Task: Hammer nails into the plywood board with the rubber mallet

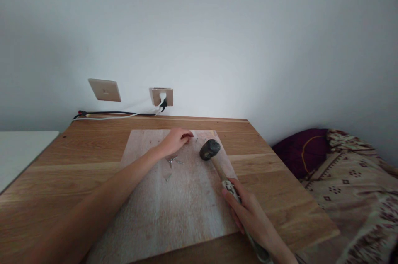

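A pale wooden board (174,206) lies on a wooden table (77,160). My left hand (176,139) rests near the board's far edge, fingers curled together in a pinch on something I cannot make out. My right hand (248,212) grips the wooden handle of a hammer (210,150); its dark head hovers just above the board, right of my left hand. A few loose nails (173,159) lie on the board just below my left hand.
On the wall behind are a switch plate (105,89) and a socket (162,96) with plugs; cables (118,114) run along the table's back edge. A bed with a patterned cover (351,189) and a purple cushion (300,150) stands at the right. A white surface (21,148) is left.
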A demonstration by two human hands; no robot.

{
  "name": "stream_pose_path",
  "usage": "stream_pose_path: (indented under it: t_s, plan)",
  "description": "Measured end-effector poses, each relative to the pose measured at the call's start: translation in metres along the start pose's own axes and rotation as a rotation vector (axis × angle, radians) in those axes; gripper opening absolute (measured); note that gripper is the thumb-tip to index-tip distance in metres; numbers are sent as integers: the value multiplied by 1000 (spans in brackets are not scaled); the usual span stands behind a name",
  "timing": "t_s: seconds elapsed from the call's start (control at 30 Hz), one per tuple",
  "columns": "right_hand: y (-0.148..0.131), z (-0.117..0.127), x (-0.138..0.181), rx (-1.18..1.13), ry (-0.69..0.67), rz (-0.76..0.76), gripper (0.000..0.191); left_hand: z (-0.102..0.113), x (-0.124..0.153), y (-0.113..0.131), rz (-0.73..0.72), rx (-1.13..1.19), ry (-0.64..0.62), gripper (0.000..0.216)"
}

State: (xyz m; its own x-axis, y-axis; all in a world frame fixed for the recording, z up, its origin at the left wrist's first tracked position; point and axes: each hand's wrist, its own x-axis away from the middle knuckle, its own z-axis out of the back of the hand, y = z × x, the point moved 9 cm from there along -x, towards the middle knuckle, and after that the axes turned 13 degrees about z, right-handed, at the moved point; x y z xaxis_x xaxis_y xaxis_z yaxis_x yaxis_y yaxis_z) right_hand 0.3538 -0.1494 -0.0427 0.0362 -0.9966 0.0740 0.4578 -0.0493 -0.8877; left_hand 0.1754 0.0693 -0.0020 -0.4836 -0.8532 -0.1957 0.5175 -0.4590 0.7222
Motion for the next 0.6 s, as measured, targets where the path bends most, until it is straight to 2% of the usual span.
stream_pose_path:
  t_s: [0.17,0.37,0.6]
  plan:
    - [0,1,1,12,4,10,44,1,1,0,-6,-56,49,21]
    - [1,0,-1,-4,-10,8,45,2,1,-8,37,-3,49,18]
    - [-4,1,-1,8,6,8,43,-1,6,-5,-32,-13,25,21]
